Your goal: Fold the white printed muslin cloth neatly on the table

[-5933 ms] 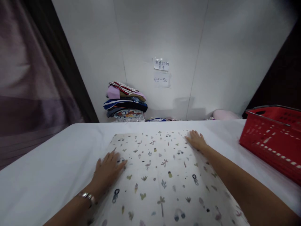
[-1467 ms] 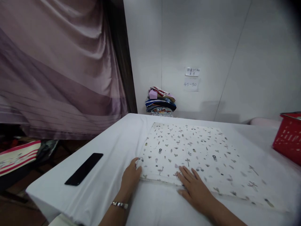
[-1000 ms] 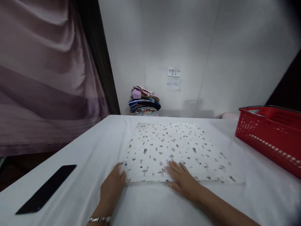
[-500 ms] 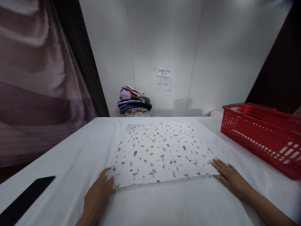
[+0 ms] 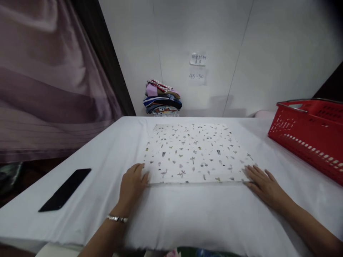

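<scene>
A white cloth (image 5: 187,153) printed with small palms, birds and rainbows lies folded flat in a rectangle on the white-covered table. At its near left corner is my left hand (image 5: 134,182), wearing a silver bracelet on the wrist. Its thumb and forefinger are apart and touch the cloth's edge, slightly blurred; the other fingers are partly hidden. My right hand (image 5: 264,186) rests palm down at the near right corner, fingers stretched out over the cloth's edge. Neither hand lifts the cloth.
A black phone-like slab (image 5: 65,190) lies on the table (image 5: 187,214) at left. A red plastic basket (image 5: 308,132) stands at right. Beyond the far edge is a stack of folded fabrics (image 5: 162,98). Paper labels (image 5: 197,67) hang on the wall; a pinkish curtain (image 5: 48,78) hangs at left.
The camera view has tilted down and shifted left, so the table's near edge and the bracelet now show. Both hands stay at the cloth's near corners.
</scene>
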Motion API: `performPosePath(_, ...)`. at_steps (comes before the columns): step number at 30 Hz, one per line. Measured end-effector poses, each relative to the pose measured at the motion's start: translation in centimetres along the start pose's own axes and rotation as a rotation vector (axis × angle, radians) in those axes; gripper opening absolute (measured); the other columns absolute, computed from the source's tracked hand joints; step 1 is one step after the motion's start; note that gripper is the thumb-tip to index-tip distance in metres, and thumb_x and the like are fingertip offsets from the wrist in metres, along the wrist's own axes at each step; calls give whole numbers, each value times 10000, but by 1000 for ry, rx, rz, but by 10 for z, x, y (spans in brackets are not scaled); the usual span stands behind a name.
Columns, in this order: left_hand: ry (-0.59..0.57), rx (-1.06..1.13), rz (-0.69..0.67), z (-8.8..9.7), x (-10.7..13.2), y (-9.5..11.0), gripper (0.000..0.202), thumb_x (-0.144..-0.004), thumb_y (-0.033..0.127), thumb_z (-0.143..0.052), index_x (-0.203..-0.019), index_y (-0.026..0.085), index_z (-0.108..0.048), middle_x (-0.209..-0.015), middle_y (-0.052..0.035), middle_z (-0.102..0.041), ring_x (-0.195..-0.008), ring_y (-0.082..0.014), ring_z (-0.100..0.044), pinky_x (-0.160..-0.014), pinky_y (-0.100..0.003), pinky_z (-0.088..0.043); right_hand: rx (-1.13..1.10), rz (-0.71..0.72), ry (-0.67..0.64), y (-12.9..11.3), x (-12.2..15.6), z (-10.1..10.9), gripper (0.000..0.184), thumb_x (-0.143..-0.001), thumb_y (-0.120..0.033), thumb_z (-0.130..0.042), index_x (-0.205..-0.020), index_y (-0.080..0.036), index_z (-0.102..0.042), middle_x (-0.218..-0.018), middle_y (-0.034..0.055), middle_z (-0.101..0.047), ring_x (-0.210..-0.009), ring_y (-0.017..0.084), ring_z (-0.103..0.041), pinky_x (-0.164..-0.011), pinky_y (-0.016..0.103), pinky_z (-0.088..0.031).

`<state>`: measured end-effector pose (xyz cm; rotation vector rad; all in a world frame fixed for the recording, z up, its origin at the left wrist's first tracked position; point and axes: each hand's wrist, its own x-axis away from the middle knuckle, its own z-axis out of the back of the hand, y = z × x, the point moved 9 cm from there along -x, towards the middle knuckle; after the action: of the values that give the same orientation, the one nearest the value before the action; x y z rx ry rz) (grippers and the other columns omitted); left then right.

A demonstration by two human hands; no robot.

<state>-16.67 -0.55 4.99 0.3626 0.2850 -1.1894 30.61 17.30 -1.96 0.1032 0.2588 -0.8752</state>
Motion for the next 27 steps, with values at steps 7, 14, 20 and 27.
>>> performPosePath(7, -104, 301, -557, -16, 19, 110, 204, -870, 280, -495, -1009, 195, -617, -1052, -74, -611, -993, -202, -533, -849, -360, -430, -246, 299, 20, -94, -33, 33, 398, -914, -310, -416, -1307, -271, -464, -1322, 61, -514, -1275, 264, -392, -1016, 521, -347)
performPosePath(14, -216, 348, -682, -37, 17, 153, 200, -896, 268, -456, -925, 212, -645, -989, -51, -619, -938, -183, -530, -788, -330, -414, -439, 538, 64, -162, -61, 43, 251, -895, -276, -472, -1086, -237, -630, -1080, 81, -648, -1042, 221, -572, -884, 417, -474)
performPosePath(20, -184, 349, -679, -45, 17, 151, 215, -907, 275, -442, -947, 205, -641, -961, -46, -632, -916, -172, -537, -778, -310, -416, -458, 438, 64, -166, -64, 30, 240, -897, -246, -464, -1024, -233, -667, -1001, 81, -642, -942, 210, -568, -780, 364, -481)
performPosePath(27, -130, 339, -655, -44, 17, 150, 244, -921, 274, -410, -957, 198, -639, -950, -47, -643, -904, -166, -548, -772, -308, -419, -428, 365, 100, -163, -63, 23, 276, -916, -227, -412, -1018, -237, -668, -957, 77, -649, -884, 213, -562, -753, 370, -465)
